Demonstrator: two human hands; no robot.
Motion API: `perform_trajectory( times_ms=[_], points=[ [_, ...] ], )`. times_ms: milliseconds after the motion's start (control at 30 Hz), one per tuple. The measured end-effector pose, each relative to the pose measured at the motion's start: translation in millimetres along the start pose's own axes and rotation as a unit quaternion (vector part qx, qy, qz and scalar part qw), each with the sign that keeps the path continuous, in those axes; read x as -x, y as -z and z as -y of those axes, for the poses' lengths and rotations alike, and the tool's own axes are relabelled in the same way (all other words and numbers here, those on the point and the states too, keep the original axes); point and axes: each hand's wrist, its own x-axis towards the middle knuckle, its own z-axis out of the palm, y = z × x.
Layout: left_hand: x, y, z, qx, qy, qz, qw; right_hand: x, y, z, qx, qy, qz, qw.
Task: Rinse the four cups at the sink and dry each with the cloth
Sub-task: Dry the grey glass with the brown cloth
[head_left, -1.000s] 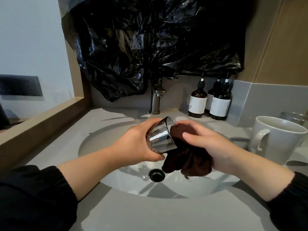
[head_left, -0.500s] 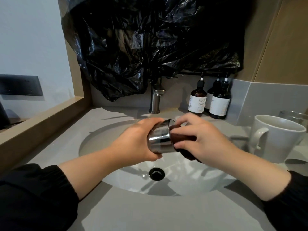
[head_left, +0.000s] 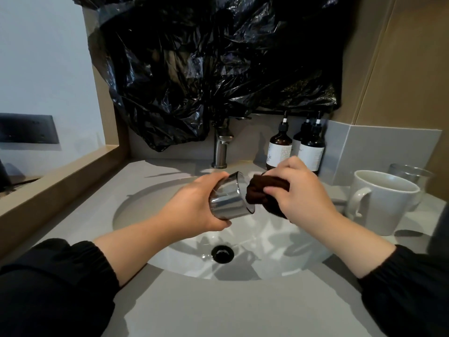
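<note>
Clasps a smoky glass cup [head_left: 227, 203], tipped sideways, in the left grip [head_left: 192, 205] above the sink [head_left: 267, 254]; pinches a bunched dark cloth [head_left: 262, 188] in the right grip [head_left: 301, 193], at the cup's mouth.

Above the sink [head_left: 279, 256], the right hand [head_left: 303, 198] covers much of the cloth [head_left: 262, 190], and the left hand [head_left: 194, 207] hides the base of the cup [head_left: 229, 201]. Right of the sink, a mug [head_left: 386, 205] screens most of a glass [head_left: 411, 171]. Behind the sink, a bag [head_left: 206, 69] hides the faucet [head_left: 220, 152] top; the labels on the bottles [head_left: 280, 144] are too small to read.
</note>
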Motion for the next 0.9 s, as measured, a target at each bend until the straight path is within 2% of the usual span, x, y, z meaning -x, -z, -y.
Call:
perform_trajectory(
  times_ms=[67,167,233,367,567,733,900],
  points=[
    [-2,0,-1,0.049,0.026,-0.017,0.998,-1,8,1,-0.038,-0.008,-0.070,0.997],
    [-1,-1,-11,0.135,0.058,-0.040,0.988,5,13,5,-0.077,0.007,-0.027,0.997],
    [0,-3,-20,0.185,0.073,-0.032,0.979,8,15,0,-0.062,-0.027,-0.015,0.998],
    [1,-8,-38,0.268,0.102,-0.035,0.957,7,31,-6,-0.071,-0.084,-0.092,0.990],
    [-14,-24,-75,0.340,0.112,-0.075,0.930,6,77,7,-0.147,-0.077,-0.187,0.968],
    [-48,-39,-127,0.375,0.081,-0.088,0.919,-1,145,0,-0.094,-0.066,-0.250,0.961],
    [-84,-57,-177,0.380,0.074,-0.072,0.919,-3,211,-34,-0.021,-0.103,-0.291,0.951]
  ],
)
